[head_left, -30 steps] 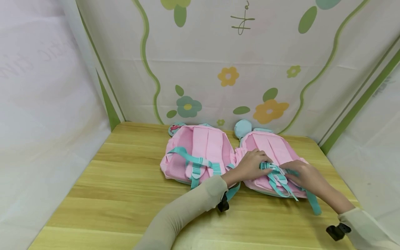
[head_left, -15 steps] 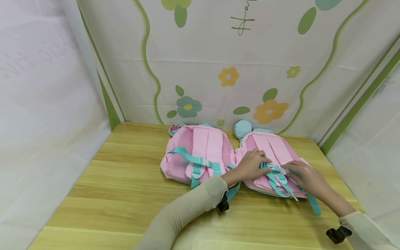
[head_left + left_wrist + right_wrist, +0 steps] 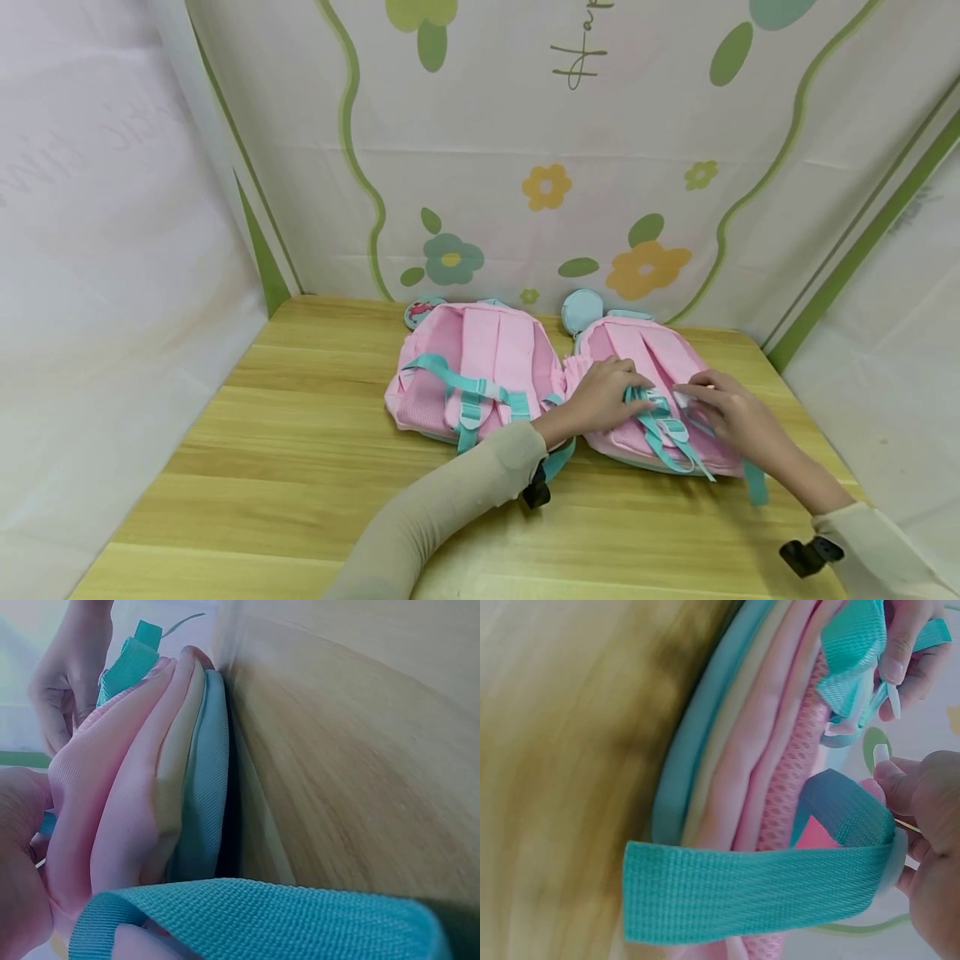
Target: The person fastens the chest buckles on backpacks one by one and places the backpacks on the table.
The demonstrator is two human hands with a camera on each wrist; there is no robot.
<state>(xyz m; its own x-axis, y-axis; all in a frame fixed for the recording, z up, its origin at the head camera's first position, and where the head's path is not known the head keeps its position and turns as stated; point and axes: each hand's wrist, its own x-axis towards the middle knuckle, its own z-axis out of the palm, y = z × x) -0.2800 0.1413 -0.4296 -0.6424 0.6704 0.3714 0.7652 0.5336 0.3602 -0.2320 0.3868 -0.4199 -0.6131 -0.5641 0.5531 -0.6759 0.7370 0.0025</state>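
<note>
The pink backpack [image 3: 618,337] on the right lies with its shoulder straps up. My left hand [image 3: 606,392] pinches a teal strap [image 3: 855,656] of it, and a white plastic end [image 3: 895,701] sticks out by the fingers. My right hand [image 3: 731,412] pinches a white buckle half [image 3: 881,755] on a looped teal webbing strap [image 3: 750,892]. A gap shows between the two white plastic pieces. White strap adjusters [image 3: 673,429] and loose teal tails lie just below the hands.
A second pink backpack [image 3: 442,333] lies close on the left, its teal chest strap [image 3: 487,389] running across it. Round pouches stand at the top of both bags, one plain light blue [image 3: 582,311]. A floral cloth [image 3: 480,183] backs the wooden table [image 3: 300,433].
My right hand has drawn slightly right, away from the left hand, and the white buckle half has come apart from the left strap's end. The left hand stays in place.
</note>
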